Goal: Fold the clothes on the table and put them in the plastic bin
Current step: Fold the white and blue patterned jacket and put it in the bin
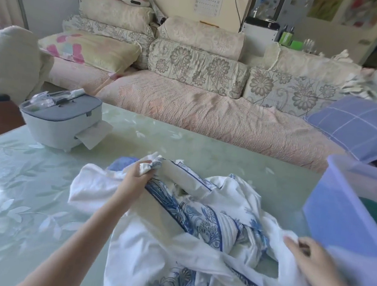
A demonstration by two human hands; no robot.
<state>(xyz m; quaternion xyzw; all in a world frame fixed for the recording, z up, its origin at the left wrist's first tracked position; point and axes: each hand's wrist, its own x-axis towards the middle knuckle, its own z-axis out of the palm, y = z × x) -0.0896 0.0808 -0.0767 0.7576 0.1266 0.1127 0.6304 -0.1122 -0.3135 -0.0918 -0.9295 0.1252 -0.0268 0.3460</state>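
Left hand [136,172] grips the clothes [198,216] mid-frame, right hand [306,252] pinches a white edge lower right, probably separating one for folding.

The clothes [196,226] lie heaped on the bench [24,194], near middle. The bin [340,207] stands just right of them, a tissue box [61,116] far left. Behind the bench runs a sofa [186,109]. The left hand [135,176] grips the heap's far side, the right hand [306,252] its right edge.
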